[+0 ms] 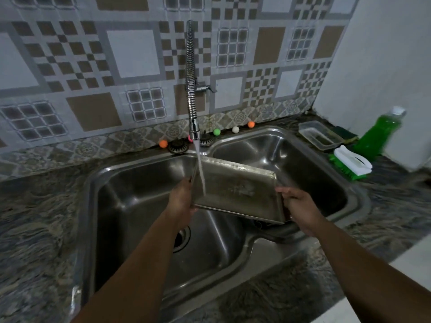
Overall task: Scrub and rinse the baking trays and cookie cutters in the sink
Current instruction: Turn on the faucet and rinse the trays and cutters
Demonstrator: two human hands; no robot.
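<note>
Fingers of the left hand (180, 201) and the right hand (297, 206) curl around opposite short edges of the baking tray (235, 190), held tilted between them above the sink (144, 206). Water (201, 171) from the faucet (191, 89) hits the tray near the left fingers.

Left hand (180, 201), right hand (299, 206): curled grip.

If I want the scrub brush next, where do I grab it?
Grab the brush by its white handle on top, coming from above with the right hand. It lies on the counter right of the sink with green bristles down.
</note>
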